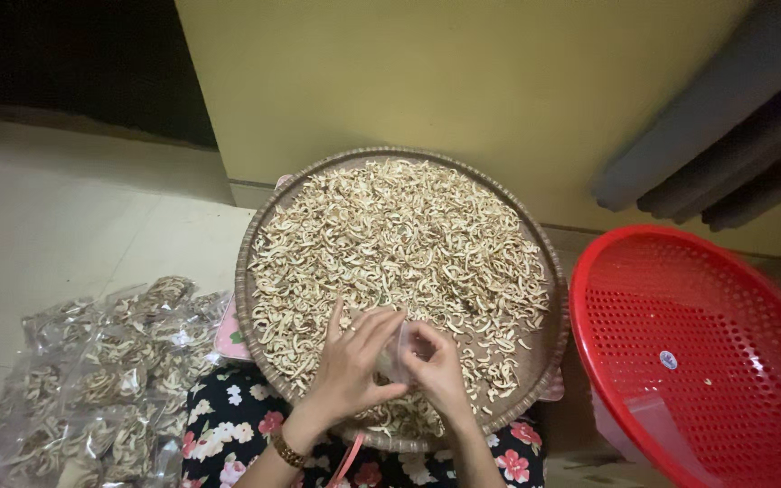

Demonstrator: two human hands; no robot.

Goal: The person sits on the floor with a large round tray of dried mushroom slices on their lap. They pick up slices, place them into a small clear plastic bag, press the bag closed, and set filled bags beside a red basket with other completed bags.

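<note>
A round woven tray (256,230) rests on my lap, covered with several pale dried curled strips (399,235). Over its near edge, my left hand (352,361) and my right hand (440,366) meet around a small clear plastic bag (397,354). The left fingers pinch one side of the bag and the right fingers grip the other. The bag is mostly hidden between the two hands.
A pile of clear bags (101,370) filled with the same dried strips lies on the pale floor at the left. A red perforated plastic basket (707,352) stands at the right. A yellow wall (463,81) and a grey curtain (725,136) are behind the tray.
</note>
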